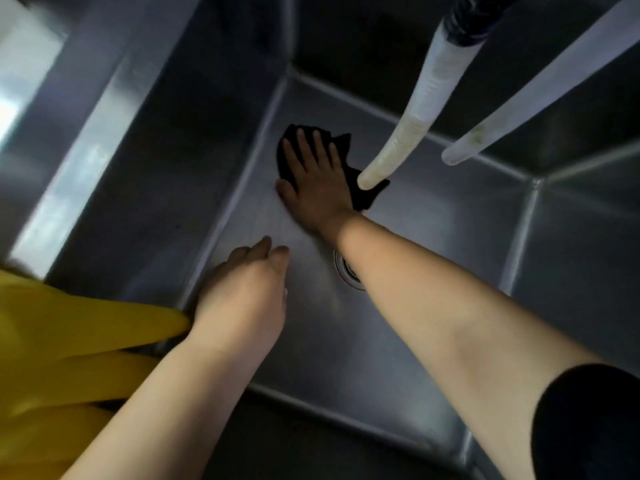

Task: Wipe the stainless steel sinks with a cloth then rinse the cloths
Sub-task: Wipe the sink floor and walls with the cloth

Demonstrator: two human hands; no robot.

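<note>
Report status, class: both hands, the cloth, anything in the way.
Right hand flat on dark cloth, pressing it to the sink floor. Left hand empty, open, low by the left wall. Two hoses hang overhead; one tip overlaps the cloth.

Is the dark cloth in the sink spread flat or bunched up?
Mostly spread flat. The dark cloth lies on the sink floor under the open right hand, its edges showing around the fingers; no wad.

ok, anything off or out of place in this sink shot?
Nothing damaged or spilled. The right hand presses a dark cloth flat on the sink floor. Only oddity: yellow rubber gloves draped at the sink's left edge, unworn, while the left hand hovers bare.
</note>
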